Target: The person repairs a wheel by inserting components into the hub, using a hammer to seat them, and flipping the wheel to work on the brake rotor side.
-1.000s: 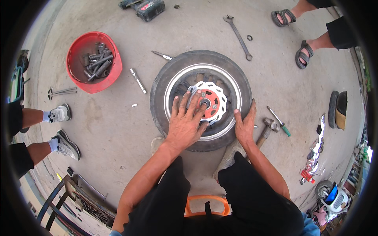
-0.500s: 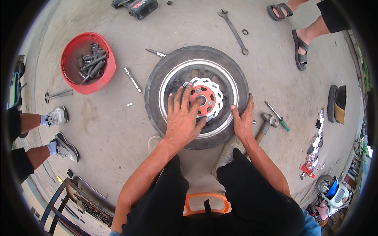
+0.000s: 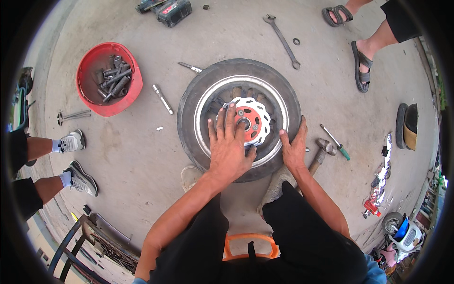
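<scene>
A motorcycle wheel with a black tyre point(image 3: 191, 99) lies flat between my feet. Over its hub is a white wavy-edged brake disc point(image 3: 262, 111) with a red centre point(image 3: 253, 115). My left hand point(image 3: 229, 149) rests on the disc's near left side, palm down, fingers stretched and fingertips close to the hub hole. It hides part of the disc and the spokes. My right hand point(image 3: 295, 150) lies against the tyre's right edge, thumb on the upper sidewall and fingers stretched along the outer side. It holds no tool.
A red helmet-like bowl point(image 3: 85, 90) of sockets stands at left, with an extension bar point(image 3: 163, 99) beside it. A hammer point(image 3: 325, 146) and green-handled screwdriver point(image 3: 335, 142) lie at right, a combination wrench point(image 3: 283, 41) beyond the wheel. Other people's feet point(image 3: 362, 66) are at both sides.
The whole view has shifted slightly. My left hand has slid a little to the right over the disc. My right hand keeps its place on the tyre.
</scene>
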Available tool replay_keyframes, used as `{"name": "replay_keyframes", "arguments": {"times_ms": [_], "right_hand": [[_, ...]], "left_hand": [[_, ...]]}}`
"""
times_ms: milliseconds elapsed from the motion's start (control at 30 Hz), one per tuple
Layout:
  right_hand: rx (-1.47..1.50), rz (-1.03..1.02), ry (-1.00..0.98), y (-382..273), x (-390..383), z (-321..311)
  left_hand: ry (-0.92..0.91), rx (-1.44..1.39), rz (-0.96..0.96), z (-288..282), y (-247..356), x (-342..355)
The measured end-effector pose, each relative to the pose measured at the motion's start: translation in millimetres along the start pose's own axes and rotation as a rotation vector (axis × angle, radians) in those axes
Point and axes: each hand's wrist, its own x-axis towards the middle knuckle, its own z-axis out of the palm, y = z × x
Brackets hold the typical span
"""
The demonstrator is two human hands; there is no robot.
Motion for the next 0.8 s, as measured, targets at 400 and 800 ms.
{"name": "replay_keyframes", "arguments": {"times_ms": [400,800], "right_hand": [[0.662,0.492,-0.198,-23,45,-27],[1.308,0.284,0.094,-72,58,-85]], "left_hand": [[0.259,-0.477,-0.676,-26,-116,22],[0.601,-1.091,-0.599,-67,-79,-13]]}}
